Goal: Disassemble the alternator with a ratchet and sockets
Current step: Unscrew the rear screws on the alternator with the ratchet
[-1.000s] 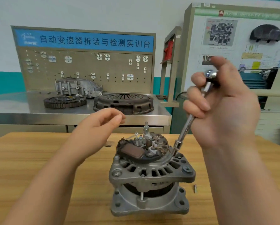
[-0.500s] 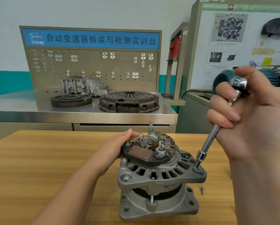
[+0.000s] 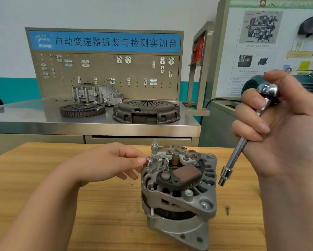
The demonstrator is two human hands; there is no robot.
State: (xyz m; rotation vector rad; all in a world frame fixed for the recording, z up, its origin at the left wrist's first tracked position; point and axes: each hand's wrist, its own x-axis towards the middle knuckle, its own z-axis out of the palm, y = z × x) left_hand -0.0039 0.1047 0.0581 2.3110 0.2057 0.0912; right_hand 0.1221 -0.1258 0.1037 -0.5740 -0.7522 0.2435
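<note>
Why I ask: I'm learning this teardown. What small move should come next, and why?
Probably seat the socket on the shiny bolt head on the alternator: the right hand holds the ratchet with its socket hanging free beside it, and the left hand touches the top.

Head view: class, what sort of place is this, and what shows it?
Probably an automotive training workshop: a blue-signed pegboard tool stand, a clutch cover and toothed flywheel on a steel bench, and an illustrated display board of vehicle parts.
</note>
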